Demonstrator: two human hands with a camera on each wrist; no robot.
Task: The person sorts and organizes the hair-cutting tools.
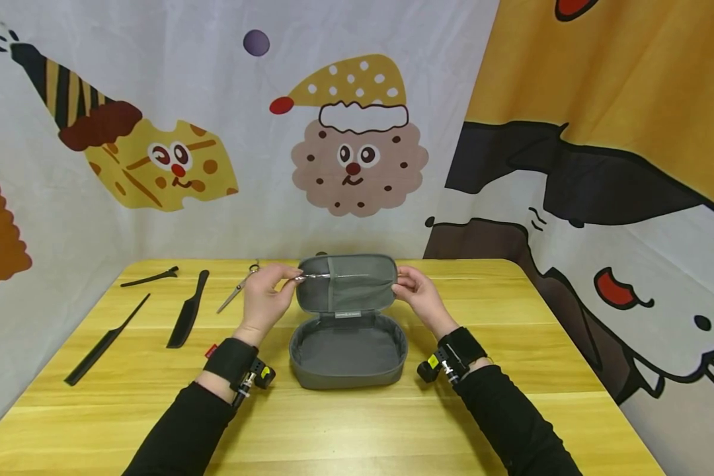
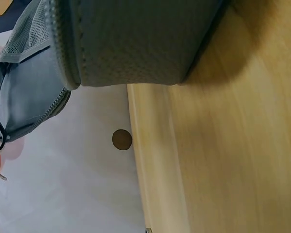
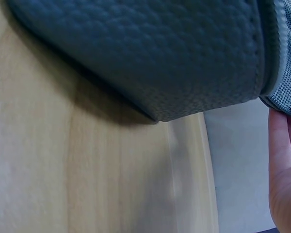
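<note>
A grey zip case stands open on the table, its base (image 1: 348,381) in front and its lid (image 1: 315,297) upright behind, with a mesh pocket (image 1: 365,281) across the lid's inside. My left hand (image 1: 264,297) pinches a pair of scissors (image 2: 4,135) by the finger rings at the lid's left edge. Their blades point right across the lid, toward the mesh pocket. At the lid's right edge, my right hand (image 1: 424,301) grips the rim between thumb and fingers; the right wrist view shows its fingers (image 3: 280,141) against the mesh. The case's base looks empty inside.
Left of the case lie a second pair of scissors (image 1: 236,289), a black comb with a handle (image 1: 186,318), a black tail comb (image 1: 104,347) and a black hair clip (image 1: 150,277). A printed cloth (image 1: 262,225) hangs behind the wooden table (image 1: 345,430).
</note>
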